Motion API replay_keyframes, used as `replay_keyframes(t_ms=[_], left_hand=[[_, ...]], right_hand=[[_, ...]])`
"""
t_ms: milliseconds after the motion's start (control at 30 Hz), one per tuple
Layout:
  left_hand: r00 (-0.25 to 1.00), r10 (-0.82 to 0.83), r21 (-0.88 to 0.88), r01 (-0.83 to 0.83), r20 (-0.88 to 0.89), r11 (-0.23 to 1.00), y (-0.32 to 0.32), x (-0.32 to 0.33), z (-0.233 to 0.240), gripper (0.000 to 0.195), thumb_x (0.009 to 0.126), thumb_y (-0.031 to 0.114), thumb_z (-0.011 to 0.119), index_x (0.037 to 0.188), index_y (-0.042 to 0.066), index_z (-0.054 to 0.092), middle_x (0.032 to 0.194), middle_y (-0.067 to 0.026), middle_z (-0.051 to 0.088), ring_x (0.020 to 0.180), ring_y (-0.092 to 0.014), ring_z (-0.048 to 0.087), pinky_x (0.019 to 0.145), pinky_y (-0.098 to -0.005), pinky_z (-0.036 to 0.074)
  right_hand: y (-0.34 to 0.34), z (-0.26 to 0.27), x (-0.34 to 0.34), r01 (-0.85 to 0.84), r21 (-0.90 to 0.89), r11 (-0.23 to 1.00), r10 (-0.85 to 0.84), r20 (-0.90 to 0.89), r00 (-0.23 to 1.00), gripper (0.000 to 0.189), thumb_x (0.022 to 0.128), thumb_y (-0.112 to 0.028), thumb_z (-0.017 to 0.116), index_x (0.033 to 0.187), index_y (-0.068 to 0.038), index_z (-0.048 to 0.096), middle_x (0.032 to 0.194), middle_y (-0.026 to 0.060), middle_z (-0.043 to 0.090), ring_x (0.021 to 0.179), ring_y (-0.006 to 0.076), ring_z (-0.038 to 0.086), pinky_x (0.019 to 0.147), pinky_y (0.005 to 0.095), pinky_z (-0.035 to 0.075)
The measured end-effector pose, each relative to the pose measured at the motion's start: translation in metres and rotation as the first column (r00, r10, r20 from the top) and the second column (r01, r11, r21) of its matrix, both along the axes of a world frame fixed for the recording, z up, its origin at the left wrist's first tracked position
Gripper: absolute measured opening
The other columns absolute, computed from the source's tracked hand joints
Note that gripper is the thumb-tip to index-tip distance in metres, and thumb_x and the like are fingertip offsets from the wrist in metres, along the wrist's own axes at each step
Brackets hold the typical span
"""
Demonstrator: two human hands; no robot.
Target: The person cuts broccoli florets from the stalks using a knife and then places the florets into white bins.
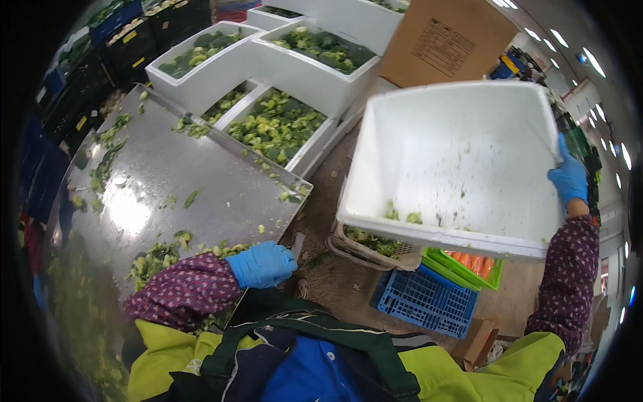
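My right hand (570, 173), in a blue glove, grips the right rim of a large white foam box (452, 145). The box is tilted with its open side facing me, and a few green broccoli scraps (414, 217) cling along its lower wall. In a matching glove, my left hand (263, 265) is closed into a fist at the near edge of a metal table (221, 176). A flat knife blade (298, 244) sticks out beyond its knuckles; the handle is hidden. Broccoli florets (153, 261) lie on the table beside my left forearm.
Foam boxes of broccoli (279, 125) stand beyond the table, by a cardboard carton (442, 45). Below the tilted box are a beige basket (374, 243), a green crate (495, 274) with packed carrots, and a blue plastic crate (427, 304). Dark crates (128, 55) are stacked far left.
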State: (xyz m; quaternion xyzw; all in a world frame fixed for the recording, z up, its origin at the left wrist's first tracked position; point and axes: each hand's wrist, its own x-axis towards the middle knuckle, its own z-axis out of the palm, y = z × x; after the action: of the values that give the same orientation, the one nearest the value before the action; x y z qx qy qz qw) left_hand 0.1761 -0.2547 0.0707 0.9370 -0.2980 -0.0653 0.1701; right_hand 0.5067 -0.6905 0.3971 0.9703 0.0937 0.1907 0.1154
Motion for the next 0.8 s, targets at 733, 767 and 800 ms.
replay_keyframes(t_ms=[733, 767, 800], left_hand=[[0.991, -0.065, 0.275, 0.029, 0.120, 0.961, -0.006, 0.028, -0.075, 0.016, 0.069, 0.024, 0.061, 0.079, 0.012, 0.064, 0.082, -0.0059, 0.061, 0.082, -0.024, 0.059, 0.074, -0.0363, 0.044], [0.989, -0.067, 0.264, 0.031, 0.128, 0.964, -0.006, 0.030, -0.075, 0.016, 0.069, 0.025, 0.061, 0.078, 0.012, 0.065, 0.081, -0.0063, 0.061, 0.081, -0.025, 0.059, 0.073, -0.0366, 0.044], [0.995, -0.037, 0.229, 0.014, 0.094, 0.973, -0.006, 0.031, -0.071, 0.018, 0.066, 0.025, 0.062, 0.076, 0.010, 0.065, 0.078, -0.0072, 0.061, 0.077, -0.025, 0.059, 0.072, -0.0368, 0.044]], right_hand=[[0.030, -0.122, 0.063, 0.115, -0.534, 0.838, -0.369, -0.400, 0.839, 0.043, 0.083, -0.021, 0.062, 0.124, -0.009, 0.056, 0.129, 0.0114, 0.054, 0.117, 0.0300, 0.053, 0.093, 0.0464, 0.045], [0.021, -0.126, 0.071, 0.146, -0.509, 0.848, -0.385, -0.405, 0.829, 0.045, 0.083, -0.021, 0.061, 0.126, -0.009, 0.055, 0.130, 0.0111, 0.053, 0.119, 0.0305, 0.051, 0.095, 0.0461, 0.045], [0.024, -0.128, 0.078, 0.141, -0.513, 0.847, -0.397, -0.432, 0.810, 0.046, 0.083, -0.021, 0.061, 0.127, -0.009, 0.054, 0.131, 0.0115, 0.052, 0.120, 0.0312, 0.050, 0.095, 0.0463, 0.044]])
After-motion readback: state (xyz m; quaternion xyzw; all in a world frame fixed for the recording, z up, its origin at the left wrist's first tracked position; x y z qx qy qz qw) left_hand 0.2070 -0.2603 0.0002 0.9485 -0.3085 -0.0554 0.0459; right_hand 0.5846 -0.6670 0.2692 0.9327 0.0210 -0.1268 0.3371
